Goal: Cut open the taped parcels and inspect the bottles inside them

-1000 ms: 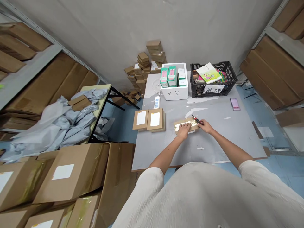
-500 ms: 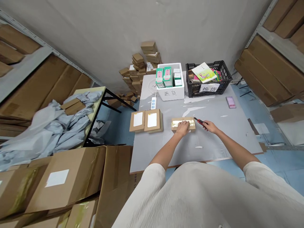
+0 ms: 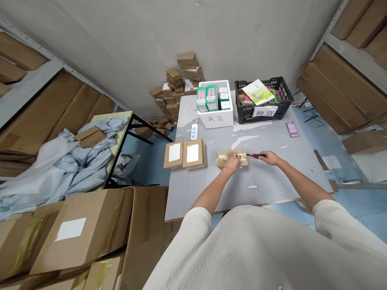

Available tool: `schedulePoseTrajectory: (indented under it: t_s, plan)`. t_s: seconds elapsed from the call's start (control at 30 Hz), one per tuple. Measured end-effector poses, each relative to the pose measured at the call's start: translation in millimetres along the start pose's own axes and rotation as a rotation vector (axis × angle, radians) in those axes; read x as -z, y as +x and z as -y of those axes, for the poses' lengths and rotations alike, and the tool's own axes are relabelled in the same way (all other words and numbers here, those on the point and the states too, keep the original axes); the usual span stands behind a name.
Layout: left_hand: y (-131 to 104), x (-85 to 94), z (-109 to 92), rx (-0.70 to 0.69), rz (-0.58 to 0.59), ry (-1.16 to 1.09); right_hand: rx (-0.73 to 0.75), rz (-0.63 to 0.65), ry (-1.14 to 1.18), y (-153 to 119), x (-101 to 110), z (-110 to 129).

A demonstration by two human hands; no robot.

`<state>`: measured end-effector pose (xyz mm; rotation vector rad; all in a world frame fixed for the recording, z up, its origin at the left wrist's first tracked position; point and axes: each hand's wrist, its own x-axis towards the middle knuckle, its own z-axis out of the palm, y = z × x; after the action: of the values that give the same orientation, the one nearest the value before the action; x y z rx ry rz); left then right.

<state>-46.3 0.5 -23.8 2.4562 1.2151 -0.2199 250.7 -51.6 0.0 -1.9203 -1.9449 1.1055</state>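
Observation:
A small cardboard box [image 3: 222, 162] with shiny clear tape along its top lies on the grey table. My left hand [image 3: 232, 162] holds it down from the near side, fingers over the taped top. In my right hand [image 3: 270, 158] is a red and black utility knife [image 3: 256, 156], gripped by the handle. The knife points left, and its tip is at the right end of the box. Whether the blade has gone into the tape is too small to tell.
Left on the table [image 3: 193, 197] stand two labelled cardboard boxes [image 3: 190, 162] and a power strip [image 3: 194, 131]. Behind are a white foam box [image 3: 216, 121] of green cartons and a black crate [image 3: 248, 114] with booklets. A pink blurred item [image 3: 292, 129] lies right. Large cartons [image 3: 99, 225] crowd the lower left.
The knife has swung from a slant to nearly level, its tip now against the right end of the box. My right hand has shifted slightly; my left hand stays on the box.

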Motion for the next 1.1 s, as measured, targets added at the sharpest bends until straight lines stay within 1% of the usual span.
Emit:
schedulePoseTrajectory:
  t_s: [0.17, 0.33, 0.43, 0.53, 0.63, 0.83, 0.9, 1.03, 1.1]
  plan:
    - [-3.4, -5.2, 1.2, -0.024, -0.032, 0.012, 0.011, 0.079, -0.248, 14.4, 11.1, 13.8]
    - [-3.8, -6.7, 1.1, -0.033, -0.024, 0.042, 0.109, 0.142, -0.534, 32.7, 18.9, 28.2]
    - [-4.3, -7.1, 1.7, -0.039, -0.025, 0.043, 0.137, 0.155, -0.646, 42.9, 17.5, 35.8]
    - [-5.2, -7.3, 2.3, -0.046, -0.027, 0.041, 0.137, 0.169, -0.691, 51.7, 11.6, 39.6]
    - [-6.4, -6.9, 2.3, -0.041, -0.027, 0.037, 0.131, 0.165, -0.647, 59.6, 6.4, 35.9]
    - [-8.6, -7.0, 1.6, -0.023, -0.016, 0.030, 0.059, 0.175, -0.371, 68.2, 9.3, 12.1]
    - [-8.9, -7.9, 1.7, -0.020, -0.023, 0.027, 0.018, 0.223, -0.277, 65.7, 10.2, 4.0]
    - [-9.6, -9.2, 1.8, -0.024, -0.022, 0.028, -0.071, 0.370, -0.035, 52.8, 6.6, -8.0]
    - [-10.0, -9.2, 1.7, -0.031, -0.024, 0.023, -0.093, 0.387, 0.045, 46.6, 4.5, -10.6]
